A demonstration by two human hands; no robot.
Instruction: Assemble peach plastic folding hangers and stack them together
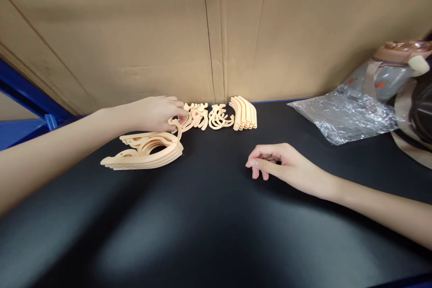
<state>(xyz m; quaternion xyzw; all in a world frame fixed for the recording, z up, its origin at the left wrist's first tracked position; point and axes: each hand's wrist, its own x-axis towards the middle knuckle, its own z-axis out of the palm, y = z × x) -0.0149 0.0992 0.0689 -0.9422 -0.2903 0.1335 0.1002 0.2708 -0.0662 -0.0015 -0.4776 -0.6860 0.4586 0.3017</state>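
Observation:
My left hand [158,113] reaches to the back left of the black table, its fingers bent and closed around the hook of a cream plastic hanger [145,158]. That hanger lies on top of a neat stack of folded hangers of the same kind. Just beyond my fingertips is a pile of loose cream hooks [219,118] and small curved pieces, partly hidden by the hand. Right of them stands a row of curved hanger arms [243,112]. My right hand [280,164] hovers or rests over the table with fingers curled in and thumb near the index finger, holding nothing visible.
A tall cardboard wall [168,31] closes off the back of the black table [202,216]. A crumpled clear plastic bag [347,112] lies at the right, in front of a drink bottle [378,78] with a strap. Blue metal framing [23,94] shows at the left.

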